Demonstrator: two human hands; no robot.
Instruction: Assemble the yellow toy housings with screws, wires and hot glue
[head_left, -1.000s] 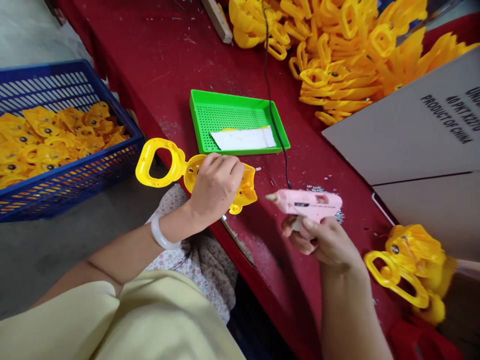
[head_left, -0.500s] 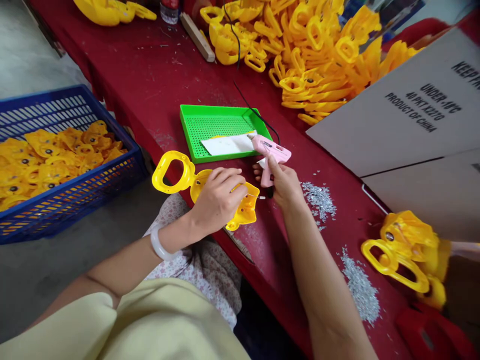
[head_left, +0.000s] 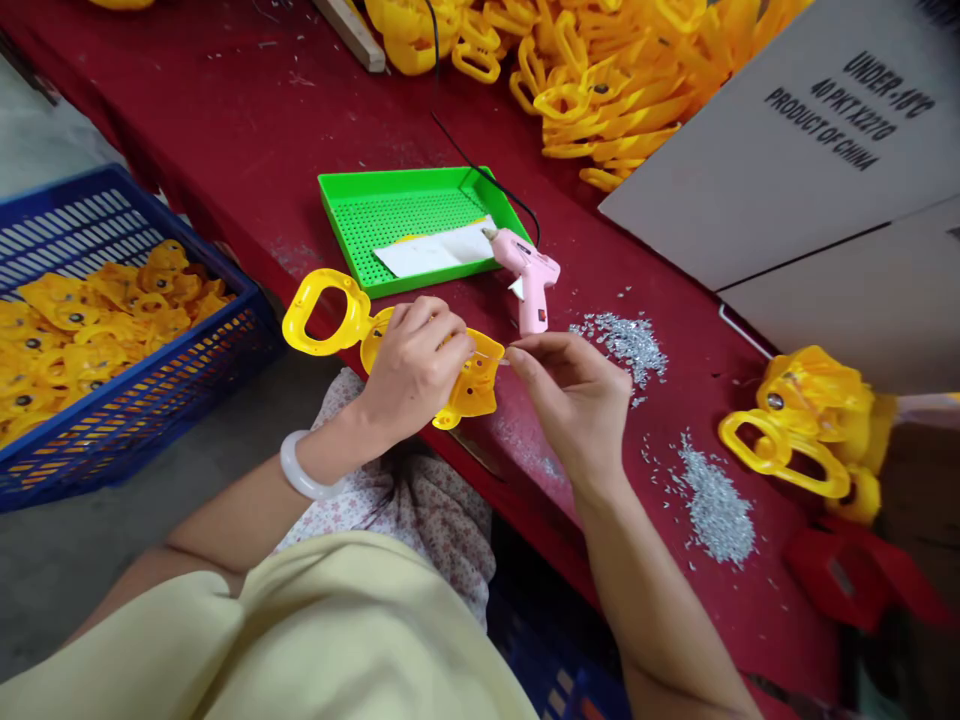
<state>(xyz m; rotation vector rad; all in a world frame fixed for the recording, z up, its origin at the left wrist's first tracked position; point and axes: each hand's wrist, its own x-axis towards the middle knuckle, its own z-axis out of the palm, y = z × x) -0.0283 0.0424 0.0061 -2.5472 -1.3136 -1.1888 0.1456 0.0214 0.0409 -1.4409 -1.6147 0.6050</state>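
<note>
My left hand grips a yellow plastic toy part, with a ring-shaped handle sticking out to the left and the fingers covering its middle. My right hand pinches a thin pale stick at the part's right end, fingertips nearly touching the yellow plastic. Just above that hand, a pink hot glue gun stands on its grip on the red table, its nozzle pointing up-left over the corner of a green perforated tray. A white paper sheet lies in the tray.
A blue basket of yellow parts sits left of the table. Behind stands a heap of yellow parts, beside a cardboard sheet. Silver glitter lies in piles. A finished yellow part and a red object sit right.
My right hand no longer holds the pink glue gun, which now stands on the table by the tray. That hand has moved onto the thin stick. The view has shifted slightly.
</note>
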